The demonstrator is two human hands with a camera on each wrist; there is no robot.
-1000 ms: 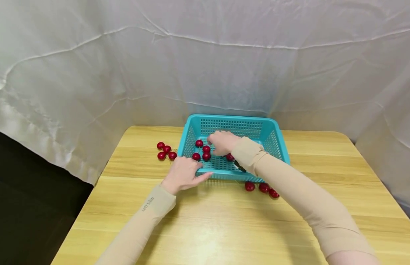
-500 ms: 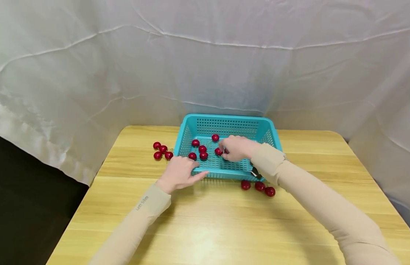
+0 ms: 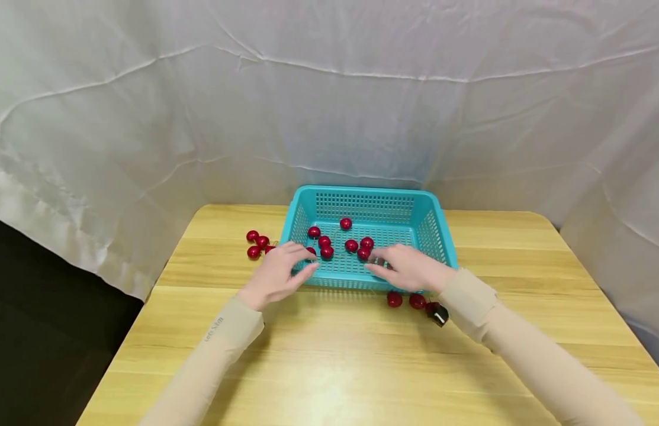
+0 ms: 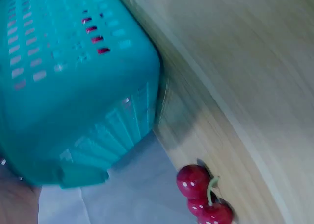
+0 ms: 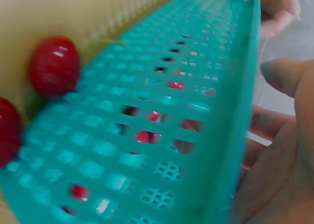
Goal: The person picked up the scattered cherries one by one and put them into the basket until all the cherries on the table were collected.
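Observation:
A turquoise plastic basket (image 3: 361, 189) with slotted walls stands at the back of the table. Glossy red cherries (image 3: 326, 252) with stems lie in its left and middle parts. My left hand (image 3: 273, 275) is at the basket's near left corner, fingers bent loosely over the rim and thumb stretched along the front. At the front rim, my right hand (image 3: 411, 267) has its fingertips inside the basket, close beside a cherry (image 3: 363, 254). No cherry shows between its parted thumb and fingers; the right wrist view has the thumb (image 5: 284, 77) apart from the rim.
Several more cherries (image 3: 253, 252) lie on the wooden table (image 3: 329, 367) left of the basket, partly behind my left hand. Another group of cherries (image 3: 395, 299) sits in front of the basket, under my right wrist. A pale grey curtain (image 3: 329, 118) hangs behind.
My right hand has let go of cherries in the middle of the basket and drawn back to the right and nearer. My left hand has shifted slightly left at the corner.

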